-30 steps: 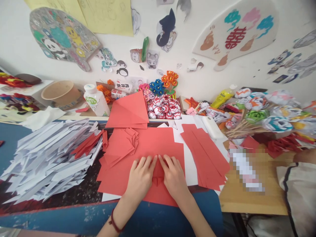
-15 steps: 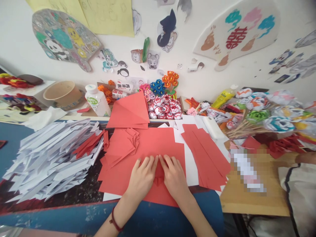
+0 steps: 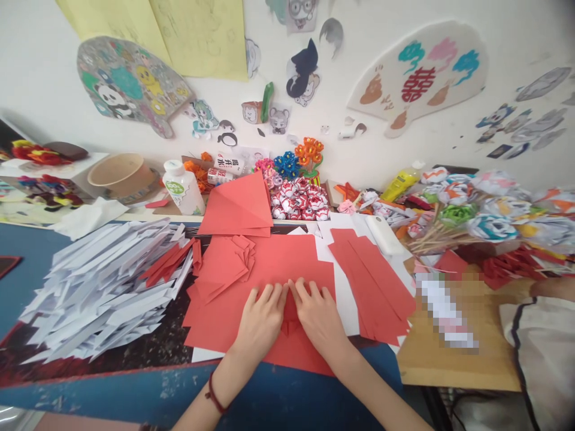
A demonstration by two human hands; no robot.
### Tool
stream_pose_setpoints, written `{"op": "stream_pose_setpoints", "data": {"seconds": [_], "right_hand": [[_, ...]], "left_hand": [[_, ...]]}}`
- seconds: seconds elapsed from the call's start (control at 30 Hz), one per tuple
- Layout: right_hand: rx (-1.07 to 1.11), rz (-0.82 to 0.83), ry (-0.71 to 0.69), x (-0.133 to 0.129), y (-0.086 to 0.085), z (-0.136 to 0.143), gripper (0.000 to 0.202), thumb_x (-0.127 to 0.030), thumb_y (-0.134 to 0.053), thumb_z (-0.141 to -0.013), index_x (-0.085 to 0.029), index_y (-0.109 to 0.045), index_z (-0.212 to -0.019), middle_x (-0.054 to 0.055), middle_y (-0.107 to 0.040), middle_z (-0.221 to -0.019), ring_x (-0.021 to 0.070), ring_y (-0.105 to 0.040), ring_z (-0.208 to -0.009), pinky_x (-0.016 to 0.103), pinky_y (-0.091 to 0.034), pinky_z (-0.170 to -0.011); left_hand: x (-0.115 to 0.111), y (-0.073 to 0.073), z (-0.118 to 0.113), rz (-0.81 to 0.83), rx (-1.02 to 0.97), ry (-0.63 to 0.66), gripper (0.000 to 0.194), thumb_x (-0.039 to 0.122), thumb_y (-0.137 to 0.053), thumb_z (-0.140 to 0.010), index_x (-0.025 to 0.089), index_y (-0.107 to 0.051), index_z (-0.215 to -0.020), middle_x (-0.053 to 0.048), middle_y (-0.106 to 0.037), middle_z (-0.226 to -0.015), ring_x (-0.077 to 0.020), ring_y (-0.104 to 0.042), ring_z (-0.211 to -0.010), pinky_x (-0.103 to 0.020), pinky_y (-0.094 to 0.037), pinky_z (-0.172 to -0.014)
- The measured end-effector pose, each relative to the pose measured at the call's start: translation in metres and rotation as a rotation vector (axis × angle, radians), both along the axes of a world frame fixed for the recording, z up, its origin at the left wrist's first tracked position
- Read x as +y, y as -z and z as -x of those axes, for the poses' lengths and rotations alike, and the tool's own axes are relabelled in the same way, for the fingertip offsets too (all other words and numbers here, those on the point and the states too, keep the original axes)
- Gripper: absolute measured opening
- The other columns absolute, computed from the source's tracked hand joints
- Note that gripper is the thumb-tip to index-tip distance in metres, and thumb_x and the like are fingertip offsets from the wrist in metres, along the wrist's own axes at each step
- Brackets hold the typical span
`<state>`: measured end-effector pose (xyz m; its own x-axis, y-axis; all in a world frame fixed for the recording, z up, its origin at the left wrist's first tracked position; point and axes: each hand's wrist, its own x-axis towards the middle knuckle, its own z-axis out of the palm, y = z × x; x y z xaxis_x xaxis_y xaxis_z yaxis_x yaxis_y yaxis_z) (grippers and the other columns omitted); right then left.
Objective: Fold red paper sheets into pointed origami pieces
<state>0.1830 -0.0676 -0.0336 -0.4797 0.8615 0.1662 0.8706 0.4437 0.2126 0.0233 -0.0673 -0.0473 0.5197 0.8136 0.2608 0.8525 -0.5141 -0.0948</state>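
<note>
On the blue table (image 3: 291,401), both hands stay pressing the red paper (image 3: 287,266).

A white wall (image 3: 67,36) ran from nine to three o'clock, hung with paper cutouts; below it stood a blue table (image 3: 278,401) beside a wooden one (image 3: 449,368) at four.

The blue table (image 3: 278,401) is crowded — a heap of folded white paper strips (image 3: 99,287) lies at the left, a large red paper sheet (image 3: 269,263) in the middle, red paper strips (image 3: 372,281) to its right. Beside it stands a wooden table (image 3: 449,365).
</note>
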Motion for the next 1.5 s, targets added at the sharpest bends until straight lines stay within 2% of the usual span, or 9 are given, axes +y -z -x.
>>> {"op": "stream_pose_setpoints", "data": {"seconds": [0.17, 0.33, 0.6, 0.83, 0.97, 1.1, 1.2, 1.37, 1.5], "right_hand": [[-0.019, -0.035, -0.014, -0.014, -0.001, -0.004, 0.048, 0.002, -0.042, -0.084, -0.013, -0.062, -0.125, 0.016, -0.057, -0.124, 0.0296, -0.055, -0.094, 0.044, -0.049, -0.069], [0.005, -0.047, 0.013, -0.024, 0.001, -0.020, 0.054, 0.003, -0.042, -0.081, -0.013, -0.057, -0.130, 0.015, -0.060, -0.121, 0.0285, -0.055, -0.092, 0.042, -0.049, -0.069], [0.163, -0.028, 0.043, -0.008, 0.000, -0.009, 0.060, 0.003, -0.045, -0.078, -0.019, -0.056, -0.133, 0.011, -0.061, -0.122, 0.0260, -0.053, -0.097, 0.040, -0.045, -0.081], [0.226, -0.022, 0.089, -0.009, 0.008, 0.000, 0.060, 0.004, -0.049, -0.073, -0.018, -0.060, -0.128, 0.011, -0.061, -0.125, 0.0284, -0.052, -0.101, 0.043, -0.045, -0.084], [0.321, 0.001, 0.102, -0.008, 0.004, -0.006, 0.048, 0.006, -0.047, -0.075, -0.015, -0.067, -0.113, 0.011, -0.064, -0.115, 0.0273, -0.053, -0.098, 0.041, -0.047, -0.082], [0.574, 0.069, 0.131, 0.006, -0.005, -0.007, 0.035, 0.004, -0.041, -0.084, -0.016, -0.068, -0.092, 0.009, -0.063, -0.100, 0.0212, -0.056, -0.090, 0.035, -0.049, -0.077], [0.700, 0.201, 0.052, 0.022, -0.014, -0.006, 0.025, -0.007, -0.046, -0.092, -0.019, -0.063, -0.106, 0.006, -0.060, -0.105, 0.0191, -0.056, -0.095, 0.033, -0.049, -0.082], [0.663, 0.422, -0.135, 0.045, -0.027, -0.012, 0.010, -0.017, -0.067, -0.085, -0.021, -0.063, -0.092, 0.001, -0.057, -0.098, 0.0161, -0.056, -0.093, 0.029, -0.046, -0.079], [0.709, 0.548, -0.191, 0.059, -0.029, -0.021, 0.009, -0.022, -0.072, -0.081, -0.020, -0.064, -0.080, -0.002, -0.058, -0.085, 0.0129, -0.056, -0.079, 0.024, -0.044, -0.069]], "left_hand": [[0.000, 0.002, 0.000, -0.007, -0.004, 0.001, 0.045, 0.007, -0.043, -0.088, 0.013, -0.052, -0.132, -0.011, -0.060, -0.116, -0.0229, -0.051, -0.102, -0.039, -0.038, -0.089], [0.001, -0.001, 0.003, 0.034, -0.053, -0.024, 0.047, 0.007, -0.045, -0.086, 0.019, -0.054, -0.131, -0.010, -0.061, -0.110, -0.0234, -0.051, -0.098, -0.039, -0.038, -0.082], [0.002, -0.006, 0.005, 0.094, -0.112, -0.066, 0.046, 0.011, -0.047, -0.088, 0.025, -0.056, -0.131, -0.008, -0.060, -0.103, -0.0231, -0.051, -0.091, -0.038, -0.036, -0.075], [-0.014, -0.005, 0.001, 0.047, -0.138, -0.249, 0.045, 0.011, -0.048, -0.086, 0.027, -0.061, -0.127, -0.009, -0.061, -0.098, -0.0244, -0.051, -0.088, -0.038, -0.034, -0.071], [-0.021, -0.012, 0.002, 0.044, -0.173, -0.260, 0.040, 0.011, -0.049, -0.085, 0.023, -0.065, -0.119, -0.009, -0.062, -0.095, -0.0254, -0.051, -0.088, -0.038, -0.034, -0.072], [-0.020, -0.021, 0.001, 0.054, -0.258, -0.313, 0.023, 0.019, -0.048, -0.089, 0.021, -0.068, -0.101, -0.009, -0.062, -0.095, -0.0252, -0.050, -0.088, -0.038, -0.034, -0.072], [-0.016, -0.023, -0.003, 0.096, -0.289, -0.340, 0.018, 0.029, -0.049, -0.092, 0.019, -0.064, -0.096, -0.008, -0.061, -0.092, -0.0249, -0.051, -0.087, -0.037, -0.035, -0.072], [-0.003, -0.023, -0.005, 0.268, -0.396, -0.315, 0.007, 0.024, -0.056, -0.089, 0.020, -0.060, -0.085, -0.005, -0.060, -0.088, -0.0238, -0.053, -0.087, -0.035, -0.035, -0.071], [0.015, -0.026, -0.003, 0.341, -0.515, -0.243, 0.009, 0.017, -0.056, -0.087, 0.020, -0.060, -0.079, -0.003, -0.062, -0.086, -0.0216, -0.055, -0.085, -0.033, -0.037, -0.071]]}}
